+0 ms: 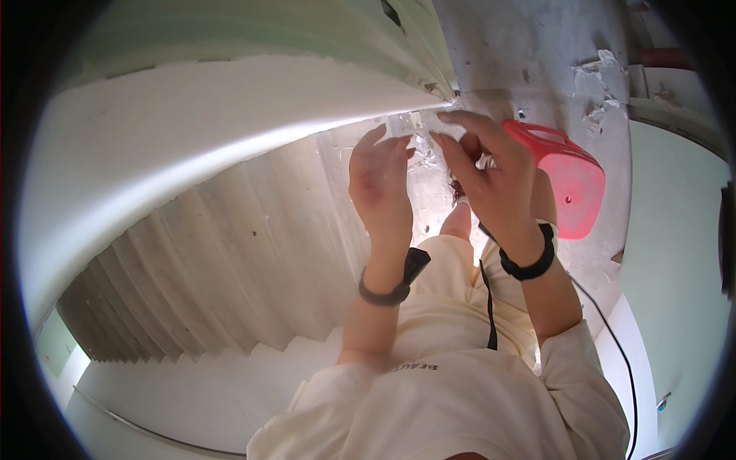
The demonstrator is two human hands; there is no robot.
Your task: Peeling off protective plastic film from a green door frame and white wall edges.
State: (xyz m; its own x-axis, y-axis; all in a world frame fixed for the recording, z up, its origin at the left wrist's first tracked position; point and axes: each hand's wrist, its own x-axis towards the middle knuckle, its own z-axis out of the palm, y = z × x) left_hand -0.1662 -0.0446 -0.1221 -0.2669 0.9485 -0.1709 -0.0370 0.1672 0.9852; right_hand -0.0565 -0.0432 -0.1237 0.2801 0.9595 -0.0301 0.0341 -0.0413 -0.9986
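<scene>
My left hand (379, 178) is raised in front of my body, its fingers curved and slightly apart, somewhat blurred. Facing it across a small gap is my right hand (491, 167), with thumb and fingers bent and spread. I see no object in either hand. Crumpled clear plastic (424, 150) shows beyond the gap, apparently on the floor below. A black band with a small black box (417, 263) circles my left wrist, and another black band (532, 259) is on my right wrist. A red plastic stool (572, 192) is just past my right hand.
Concrete stairs (253, 230) run along my left, bordered by a white wall (230, 103). Scraps of clear film (604, 75) lie on the grey floor (489, 46) ahead. A black cable (624, 356) hangs at my right, near a pale green wall (678, 230).
</scene>
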